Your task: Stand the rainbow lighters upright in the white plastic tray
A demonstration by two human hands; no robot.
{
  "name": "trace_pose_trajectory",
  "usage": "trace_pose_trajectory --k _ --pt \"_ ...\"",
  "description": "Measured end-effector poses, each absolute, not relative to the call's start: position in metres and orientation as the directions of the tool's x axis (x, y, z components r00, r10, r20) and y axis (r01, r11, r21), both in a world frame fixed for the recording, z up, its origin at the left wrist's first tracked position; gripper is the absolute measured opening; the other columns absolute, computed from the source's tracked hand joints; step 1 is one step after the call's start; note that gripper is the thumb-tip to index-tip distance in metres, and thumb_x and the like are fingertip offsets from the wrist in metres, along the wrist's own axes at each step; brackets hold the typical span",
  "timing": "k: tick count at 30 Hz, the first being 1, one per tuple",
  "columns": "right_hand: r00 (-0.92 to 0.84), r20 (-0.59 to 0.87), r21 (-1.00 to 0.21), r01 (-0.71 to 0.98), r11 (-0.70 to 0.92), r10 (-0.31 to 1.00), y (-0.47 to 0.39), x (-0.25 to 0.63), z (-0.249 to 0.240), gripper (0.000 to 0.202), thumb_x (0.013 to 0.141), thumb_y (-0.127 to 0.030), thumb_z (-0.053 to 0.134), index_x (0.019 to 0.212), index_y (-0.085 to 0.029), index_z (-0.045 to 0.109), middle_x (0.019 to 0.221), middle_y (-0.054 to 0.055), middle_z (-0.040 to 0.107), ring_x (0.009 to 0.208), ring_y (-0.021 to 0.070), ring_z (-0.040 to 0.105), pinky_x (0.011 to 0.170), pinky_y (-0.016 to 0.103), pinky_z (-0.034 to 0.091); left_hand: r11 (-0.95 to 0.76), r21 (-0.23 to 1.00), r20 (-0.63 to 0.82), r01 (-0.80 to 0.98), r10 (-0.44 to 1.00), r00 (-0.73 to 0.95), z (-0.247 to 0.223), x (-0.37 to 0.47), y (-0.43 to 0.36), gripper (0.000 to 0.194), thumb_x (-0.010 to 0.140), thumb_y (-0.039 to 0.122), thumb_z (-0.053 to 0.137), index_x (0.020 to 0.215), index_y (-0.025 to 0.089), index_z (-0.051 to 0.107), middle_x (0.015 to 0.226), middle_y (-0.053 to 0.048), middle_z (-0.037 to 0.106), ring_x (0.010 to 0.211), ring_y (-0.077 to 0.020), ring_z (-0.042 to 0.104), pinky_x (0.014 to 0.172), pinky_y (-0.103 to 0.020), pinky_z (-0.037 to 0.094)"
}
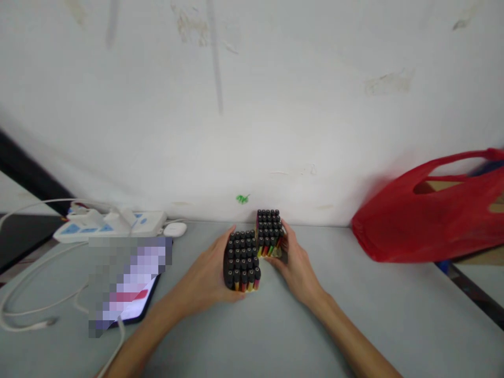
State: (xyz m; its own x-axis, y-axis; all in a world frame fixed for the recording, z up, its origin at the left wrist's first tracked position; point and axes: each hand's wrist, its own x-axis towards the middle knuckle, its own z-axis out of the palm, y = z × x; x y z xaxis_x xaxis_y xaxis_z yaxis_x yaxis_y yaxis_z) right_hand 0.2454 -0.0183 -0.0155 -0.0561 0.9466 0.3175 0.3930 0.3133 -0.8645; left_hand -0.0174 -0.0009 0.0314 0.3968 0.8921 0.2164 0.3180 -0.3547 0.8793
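Note:
Two packed sets of slim, black-topped sticks that look like markers stand upright near the wall. Their lower parts show yellow, red, green and pink. My left hand (216, 268) is wrapped round the nearer left set of black-topped markers (243, 260), with its thumb near the front edge. My right hand (294, 262) grips the farther right set of black-topped markers (269, 229) from its right side. The two sets are side by side, almost touching at a corner. My palms and some fingers are hidden behind them.
On the left of the grey table (252, 341) lie a phone (136, 310) with a lit screen, a white power strip (151, 223), a small white case (175, 229) and loose white cables (23, 326). A red bag (401, 226) stands at right, against the white wall (275, 115).

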Motion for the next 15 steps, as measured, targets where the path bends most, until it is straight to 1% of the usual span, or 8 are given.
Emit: trace_pose_trajectory --k 2,3,5,7,9,11,13,15 --pt "-0.047 0.335 -0.859 0.396 0.326 0.941 -0.017 0.244 -0.018 0.092 0.102 -0.022 0.074 0.178 -0.034 0.023 0.168 0.013 0.060 0.153 0.0327 0.061 0.129 0.060 0.046 -0.390 0.830 0.205 0.399 0.879 0.431 0.033 -0.019 -0.004 0.123 0.051 0.025 0.105 0.164 0.031 0.057 0.163 -0.014 0.065 0.149 -0.0524 0.060 0.130 -0.067 0.043" --pt "-0.038 0.337 -0.858 0.399 0.324 0.941 -0.016 0.243 -0.020 0.091 0.103 -0.022 0.072 0.178 -0.034 0.023 0.166 0.013 0.062 0.151 0.0327 0.063 0.128 0.060 0.047 -0.404 0.810 0.202 0.425 0.873 0.444 0.034 -0.019 -0.005 0.124 0.051 0.026 0.105 0.165 0.031 0.056 0.162 -0.013 0.065 0.148 -0.0520 0.061 0.129 -0.066 0.045" --pt "-0.013 0.332 -0.863 0.400 0.309 0.943 -0.015 0.241 -0.022 0.092 0.102 -0.022 0.072 0.178 -0.033 0.021 0.159 0.015 0.068 0.146 0.0332 0.067 0.125 0.062 0.050 -0.413 0.802 0.206 0.431 0.869 0.451 0.035 -0.020 -0.008 0.125 0.051 0.024 0.104 0.165 0.031 0.054 0.158 -0.013 0.069 0.141 -0.0511 0.066 0.122 -0.061 0.052" --pt "0.012 0.324 -0.870 0.396 0.293 0.946 -0.013 0.239 -0.024 0.095 0.100 -0.022 0.074 0.178 -0.032 0.021 0.155 0.016 0.071 0.142 0.0338 0.071 0.123 0.063 0.053 -0.408 0.803 0.180 0.435 0.861 0.476 0.037 -0.021 -0.010 0.123 0.053 0.022 0.103 0.164 0.032 0.051 0.147 -0.010 0.075 0.130 -0.0475 0.073 0.111 -0.054 0.060" --pt "0.020 0.323 -0.874 0.390 0.290 0.946 -0.011 0.238 -0.025 0.096 0.099 -0.022 0.076 0.178 -0.031 0.022 0.155 0.016 0.071 0.140 0.0338 0.072 0.122 0.062 0.054 -0.403 0.799 0.136 0.447 0.844 0.519 0.042 -0.022 -0.013 0.112 0.059 0.020 0.099 0.160 0.033 0.052 0.134 -0.007 0.079 0.117 -0.0416 0.077 0.100 -0.048 0.063" --pt "0.022 0.326 -0.875 0.385 0.293 0.945 -0.010 0.237 -0.024 0.095 0.098 -0.022 0.076 0.177 -0.031 0.023 0.155 0.016 0.071 0.140 0.0334 0.072 0.122 0.062 0.054 -0.404 0.790 0.096 0.462 0.824 0.558 0.047 -0.023 -0.016 0.095 0.063 0.020 0.095 0.150 0.033 0.058 0.125 -0.004 0.079 0.106 -0.0365 0.078 0.092 -0.043 0.063" --pt "0.013 0.327 -0.877 0.378 0.298 0.945 -0.010 0.237 -0.023 0.095 0.098 -0.021 0.077 0.177 -0.030 0.024 0.155 0.016 0.071 0.141 0.0330 0.071 0.123 0.061 0.054 -0.398 0.790 0.070 0.467 0.814 0.577 0.051 -0.024 -0.019 0.081 0.062 0.018 0.093 0.136 0.031 0.064 0.117 -0.002 0.079 0.099 -0.0332 0.078 0.087 -0.039 0.062" --pt "-0.002 0.328 -0.880 0.363 0.306 0.945 -0.011 0.238 -0.022 0.093 0.098 -0.020 0.076 0.176 -0.030 0.026 0.157 0.016 0.070 0.142 0.0328 0.070 0.124 0.062 0.053 -0.395 0.807 0.085 0.440 0.814 0.574 0.053 -0.023 -0.023 0.073 0.061 0.017 0.092 0.128 0.030 0.066 0.112 -0.001 0.078 0.094 -0.0306 0.078 0.082 -0.036 0.061"
